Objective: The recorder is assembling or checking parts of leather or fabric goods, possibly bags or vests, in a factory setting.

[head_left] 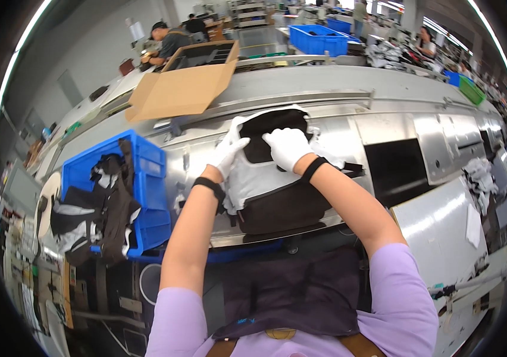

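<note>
A black and light-grey fabric bag (259, 181), seemingly partly turned out, lies on the metal worktop in front of me. Its dark inner panel (258, 149) faces up, framed by pale lining. My left hand (229, 151), in a white glove, grips the bag's left edge, with its thumb over the rim. On the dark panel, my right hand (290, 147), gloved too, has its fingers curled and pinched at the fabric; the fingertips are partly hidden. Black bands circle both wrists. A dark strap end (353, 170) sticks out on the bag's right side.
To the left stands a blue crate (149, 178) filled with dark and grey fabric pieces (96, 208). An open cardboard box (185, 86) sits beyond the metal rail (301, 98). Right of the bag are a black rectangular opening (397, 169) and white cloth (479, 181). Other people work farther off.
</note>
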